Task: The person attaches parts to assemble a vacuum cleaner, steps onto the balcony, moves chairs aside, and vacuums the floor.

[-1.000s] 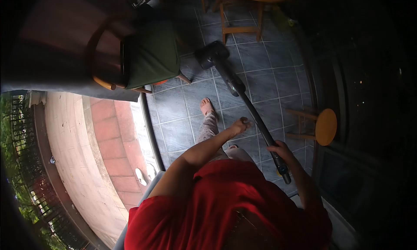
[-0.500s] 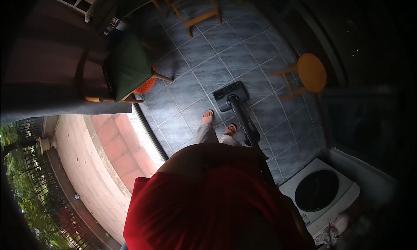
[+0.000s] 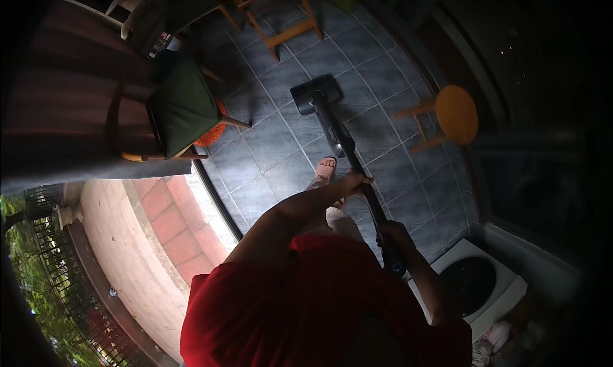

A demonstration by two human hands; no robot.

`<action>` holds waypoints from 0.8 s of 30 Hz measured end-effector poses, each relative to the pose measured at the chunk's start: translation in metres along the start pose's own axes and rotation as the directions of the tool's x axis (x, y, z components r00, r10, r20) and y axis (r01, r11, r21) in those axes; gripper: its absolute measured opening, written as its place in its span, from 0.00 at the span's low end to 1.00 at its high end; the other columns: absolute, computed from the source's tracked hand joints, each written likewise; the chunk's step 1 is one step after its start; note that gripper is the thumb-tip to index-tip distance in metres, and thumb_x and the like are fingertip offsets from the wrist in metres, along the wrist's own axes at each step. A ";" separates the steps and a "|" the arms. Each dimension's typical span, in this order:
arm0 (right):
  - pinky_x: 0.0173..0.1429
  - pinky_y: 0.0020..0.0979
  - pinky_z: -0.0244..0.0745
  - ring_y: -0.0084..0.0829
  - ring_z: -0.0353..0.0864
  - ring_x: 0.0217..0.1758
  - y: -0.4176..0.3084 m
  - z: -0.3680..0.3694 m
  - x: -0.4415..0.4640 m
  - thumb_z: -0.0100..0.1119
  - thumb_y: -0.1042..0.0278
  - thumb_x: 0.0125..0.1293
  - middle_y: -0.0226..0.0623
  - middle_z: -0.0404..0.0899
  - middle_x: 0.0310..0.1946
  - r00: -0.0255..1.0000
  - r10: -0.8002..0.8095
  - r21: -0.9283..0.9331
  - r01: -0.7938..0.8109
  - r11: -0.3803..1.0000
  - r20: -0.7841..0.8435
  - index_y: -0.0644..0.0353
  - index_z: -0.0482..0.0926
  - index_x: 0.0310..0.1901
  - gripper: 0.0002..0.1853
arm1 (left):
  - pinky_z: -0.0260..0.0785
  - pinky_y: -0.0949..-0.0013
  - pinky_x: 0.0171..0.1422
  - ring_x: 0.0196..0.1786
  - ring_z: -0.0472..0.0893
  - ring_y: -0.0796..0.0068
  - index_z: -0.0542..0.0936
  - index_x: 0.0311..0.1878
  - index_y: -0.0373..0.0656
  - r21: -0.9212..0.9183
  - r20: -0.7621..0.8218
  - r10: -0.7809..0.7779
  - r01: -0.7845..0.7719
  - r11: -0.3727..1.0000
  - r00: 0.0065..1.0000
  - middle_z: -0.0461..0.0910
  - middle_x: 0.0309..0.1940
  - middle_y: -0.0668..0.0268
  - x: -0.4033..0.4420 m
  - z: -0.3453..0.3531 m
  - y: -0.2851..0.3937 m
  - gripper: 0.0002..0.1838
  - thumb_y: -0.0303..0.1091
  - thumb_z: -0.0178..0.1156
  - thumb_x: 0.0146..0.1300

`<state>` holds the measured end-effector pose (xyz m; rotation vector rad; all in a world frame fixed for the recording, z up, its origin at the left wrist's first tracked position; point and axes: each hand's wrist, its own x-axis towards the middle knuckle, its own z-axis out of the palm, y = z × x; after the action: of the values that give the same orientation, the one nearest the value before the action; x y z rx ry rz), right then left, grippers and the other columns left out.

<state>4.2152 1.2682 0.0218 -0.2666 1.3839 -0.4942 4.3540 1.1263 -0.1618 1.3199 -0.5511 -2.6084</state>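
Observation:
A dark stick-shaped floor cleaner (image 3: 334,132) slants across the middle of the view, its wide flat head resting on the grey tiled floor (image 3: 281,134). Partway up the pole, my left hand (image 3: 354,182) is closed around it. Lower in the view, near the handle end, my right hand (image 3: 394,237) grips the same pole. My pink sandal (image 3: 325,168) shows on the floor just left of the pole, and the other foot is mostly hidden by my left arm.
A green-seated chair (image 3: 185,106) stands at the left, with an orange round thing (image 3: 212,126) beneath it. One wooden stool (image 3: 456,115) is at the right, and wooden furniture (image 3: 290,32) at the top. A white appliance (image 3: 509,295) with a black round top sits lower right.
The cleaner's head has slid away from my feet, up and to the left. Both hands, hidden half a second ago, now show on the pole; my left hand was off it a second ago.

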 end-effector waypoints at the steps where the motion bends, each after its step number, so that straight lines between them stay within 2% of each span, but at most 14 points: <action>1: 0.24 0.25 0.68 0.24 0.72 0.18 -0.013 0.008 0.026 0.57 0.60 0.53 0.32 0.72 0.17 1.000 -0.020 -0.028 0.020 0.999 0.021 0.63 0.73 0.28 0.13 | 0.74 0.58 0.29 0.33 0.79 0.68 0.66 0.45 0.47 -0.006 -0.065 0.050 -0.051 0.999 0.997 0.75 0.32 0.65 0.015 -0.018 0.016 0.19 0.30 0.63 0.53; 3: 0.23 0.25 0.68 0.24 0.72 0.17 -0.040 0.025 0.084 0.58 0.60 0.53 0.32 0.72 0.17 0.991 -0.132 -0.104 0.134 0.986 0.022 0.62 0.73 0.27 0.13 | 0.77 0.59 0.37 0.36 0.78 0.61 0.61 0.51 0.39 -0.062 -0.217 0.155 -0.172 0.983 0.964 0.71 0.39 0.60 0.032 -0.048 0.057 0.23 0.25 0.60 0.55; 5: 0.23 0.25 0.67 0.25 0.72 0.17 -0.071 0.041 0.137 0.59 0.59 0.52 0.31 0.71 0.17 0.979 -0.203 -0.215 0.199 0.956 0.005 0.62 0.73 0.27 0.13 | 0.77 0.55 0.38 0.37 0.78 0.58 0.53 0.56 0.44 -0.143 -0.273 0.176 -0.221 0.965 0.946 0.68 0.43 0.59 0.016 -0.050 0.108 0.31 0.22 0.60 0.53; 7: 0.23 0.25 0.66 0.25 0.71 0.18 -0.119 0.069 0.150 0.60 0.57 0.49 0.31 0.71 0.18 0.994 -0.102 -0.154 0.095 0.984 -0.040 0.63 0.74 0.28 0.15 | 0.78 0.62 0.32 0.34 0.78 0.62 0.51 0.53 0.49 -0.176 -0.317 0.276 -0.342 0.923 0.907 0.67 0.46 0.54 0.021 -0.063 0.138 0.31 0.19 0.58 0.54; 11: 0.23 0.25 0.65 0.24 0.71 0.18 -0.171 0.092 0.154 0.62 0.55 0.47 0.31 0.71 0.19 0.993 -0.102 -0.279 0.082 0.957 -0.058 0.63 0.74 0.28 0.18 | 0.76 0.62 0.33 0.34 0.77 0.62 0.53 0.53 0.48 -0.202 -0.235 0.350 -0.398 0.895 0.907 0.66 0.44 0.53 0.023 -0.089 0.173 0.31 0.20 0.60 0.52; 13: 0.23 0.25 0.64 0.24 0.70 0.18 -0.177 0.092 0.156 0.62 0.54 0.46 0.31 0.70 0.20 0.988 -0.148 -0.248 0.135 0.959 -0.032 0.63 0.74 0.28 0.18 | 0.72 0.66 0.34 0.37 0.74 0.65 0.54 0.54 0.47 -0.220 -0.302 0.408 -0.479 0.849 0.862 0.66 0.44 0.55 0.026 -0.085 0.175 0.32 0.17 0.58 0.49; 15: 0.25 0.24 0.64 0.24 0.70 0.19 -0.196 0.109 0.128 0.61 0.55 0.48 0.31 0.70 0.19 0.997 -0.065 -0.110 0.061 0.992 -0.036 0.63 0.74 0.28 0.17 | 0.71 0.67 0.35 0.39 0.73 0.66 0.52 0.58 0.46 -0.271 -0.291 0.410 -0.486 0.831 0.864 0.66 0.45 0.56 0.020 -0.083 0.175 0.36 0.17 0.58 0.48; 16: 0.22 0.26 0.68 0.27 0.72 0.17 -0.190 0.107 0.135 0.60 0.58 0.49 0.35 0.70 0.19 0.998 -0.061 -0.063 0.059 0.996 -0.025 0.66 0.72 0.30 0.17 | 0.71 0.68 0.36 0.39 0.72 0.67 0.47 0.64 0.46 -0.185 -0.295 0.402 -0.464 0.866 0.867 0.65 0.48 0.56 0.021 -0.086 0.178 0.42 0.18 0.58 0.48; 17: 0.19 0.27 0.72 0.30 0.74 0.16 -0.184 0.104 0.142 0.58 0.61 0.51 0.40 0.70 0.18 0.998 -0.065 -0.018 0.065 0.998 -0.011 0.70 0.69 0.31 0.17 | 0.71 0.69 0.37 0.42 0.71 0.68 0.39 0.68 0.48 -0.196 -0.296 0.362 -0.427 0.883 0.884 0.63 0.53 0.56 0.024 -0.087 0.175 0.49 0.17 0.58 0.48; 18: 0.19 0.27 0.72 0.29 0.74 0.15 -0.187 0.108 0.138 0.58 0.61 0.52 0.40 0.69 0.18 0.997 -0.072 0.047 0.071 0.996 0.002 0.70 0.69 0.31 0.17 | 0.71 0.70 0.38 0.45 0.71 0.68 0.32 0.69 0.48 -0.138 -0.278 0.375 -0.423 0.895 0.884 0.61 0.57 0.56 0.031 -0.092 0.172 0.53 0.17 0.58 0.48; 19: 0.19 0.27 0.72 0.29 0.73 0.14 -0.189 0.113 0.134 0.57 0.61 0.52 0.40 0.69 0.19 0.996 -0.082 0.114 0.080 0.990 0.017 0.70 0.69 0.32 0.17 | 0.70 0.69 0.26 0.24 0.73 0.71 0.46 0.63 0.52 -0.158 -0.370 0.407 -0.489 0.858 0.835 0.69 0.33 0.63 0.030 -0.087 0.172 0.44 0.18 0.60 0.47; 21: 0.25 0.25 0.66 0.25 0.72 0.18 -0.190 0.111 0.139 0.57 0.59 0.54 0.33 0.73 0.18 0.997 -0.067 0.094 0.062 0.994 0.041 0.62 0.73 0.29 0.13 | 0.72 0.69 0.32 0.33 0.74 0.70 0.36 0.68 0.52 -0.102 -0.382 0.440 -0.511 0.854 0.812 0.68 0.40 0.61 0.036 -0.089 0.174 0.52 0.18 0.60 0.47; 22: 0.25 0.25 0.66 0.25 0.73 0.18 -0.193 0.111 0.139 0.57 0.59 0.54 0.33 0.72 0.18 0.997 -0.053 0.110 0.046 0.993 0.055 0.62 0.73 0.29 0.13 | 0.72 0.69 0.32 0.33 0.74 0.70 0.36 0.68 0.52 -0.092 -0.380 0.453 -0.520 0.849 0.807 0.68 0.40 0.61 0.038 -0.094 0.177 0.52 0.18 0.60 0.47; 24: 0.25 0.25 0.66 0.25 0.73 0.18 -0.188 0.104 0.162 0.57 0.59 0.54 0.34 0.72 0.18 0.995 -0.085 0.070 0.082 0.994 0.045 0.62 0.73 0.29 0.13 | 0.73 0.68 0.37 0.41 0.72 0.69 0.31 0.69 0.52 -0.090 -0.322 0.451 -0.501 0.861 0.833 0.64 0.46 0.61 0.040 -0.099 0.188 0.55 0.18 0.60 0.48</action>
<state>4.3011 1.0156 -0.0142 -0.2798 1.3109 -0.6000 4.4063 0.9165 -0.1703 1.2782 -0.5134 -1.9655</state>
